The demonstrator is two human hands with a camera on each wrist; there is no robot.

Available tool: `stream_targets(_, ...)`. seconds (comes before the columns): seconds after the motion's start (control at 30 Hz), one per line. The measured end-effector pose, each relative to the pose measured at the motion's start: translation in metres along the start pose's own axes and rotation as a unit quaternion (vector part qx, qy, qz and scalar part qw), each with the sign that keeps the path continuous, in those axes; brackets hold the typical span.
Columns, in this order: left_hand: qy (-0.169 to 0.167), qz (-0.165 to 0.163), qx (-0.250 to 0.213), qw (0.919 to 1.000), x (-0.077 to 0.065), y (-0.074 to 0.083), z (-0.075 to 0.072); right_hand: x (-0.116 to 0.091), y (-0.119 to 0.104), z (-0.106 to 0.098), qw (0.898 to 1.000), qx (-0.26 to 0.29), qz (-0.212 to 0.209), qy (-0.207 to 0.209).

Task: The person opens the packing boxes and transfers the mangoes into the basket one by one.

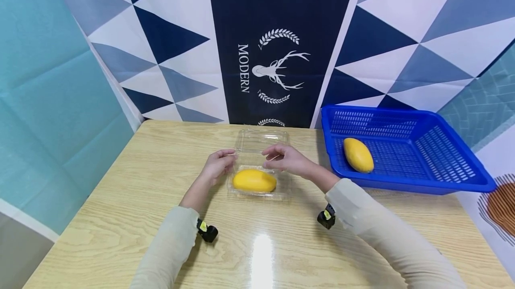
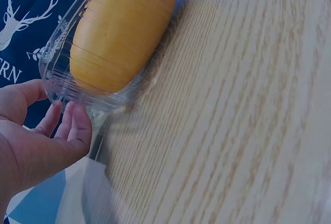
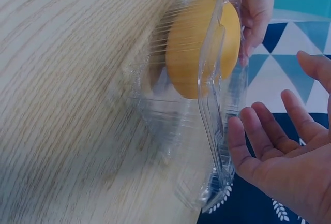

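Observation:
On the table lies a clear plastic clamshell box (image 1: 281, 186), its lid (image 1: 257, 139) raised toward the back. A yellow mango (image 1: 254, 181) lies inside the lower half. My left hand (image 1: 219, 164) is at the box's left side; in the left wrist view its thumb and fingertips pinch the rim at the corner. Over the right side of the box is my right hand (image 1: 286, 159). Its fingers (image 3: 258, 131) are spread and loosely bent beside the rim, and nothing is between them in the right wrist view.
A blue plastic basket (image 1: 406, 184) stands on the right of the table, holding a second mango (image 1: 358, 155). Behind the table hangs a patterned cloth (image 1: 181, 56) with triangles and a deer head. The wooden table (image 1: 132, 217) reaches back to this cloth.

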State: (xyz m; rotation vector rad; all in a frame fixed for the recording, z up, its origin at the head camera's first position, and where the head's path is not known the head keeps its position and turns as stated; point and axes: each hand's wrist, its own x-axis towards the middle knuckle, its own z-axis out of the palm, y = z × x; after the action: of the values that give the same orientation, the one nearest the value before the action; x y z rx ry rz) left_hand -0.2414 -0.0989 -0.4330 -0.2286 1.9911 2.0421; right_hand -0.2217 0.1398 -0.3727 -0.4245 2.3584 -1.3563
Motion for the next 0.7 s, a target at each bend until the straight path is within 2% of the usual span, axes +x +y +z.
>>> stream_targets(0.5, 0.007, 0.001, 0.006, 1.0, 0.0019, -0.0013, 0.0002, 0.0042, 0.0005, 0.0068, 1.0, -0.014, 0.013, -0.009)
stream_targets(0.7, -0.001, 0.004, 0.003, 1.0, -0.0006, 0.0008, 0.0002, 0.0018, -0.0065, 0.0091, 1.0, -0.018, 0.01, -0.009)
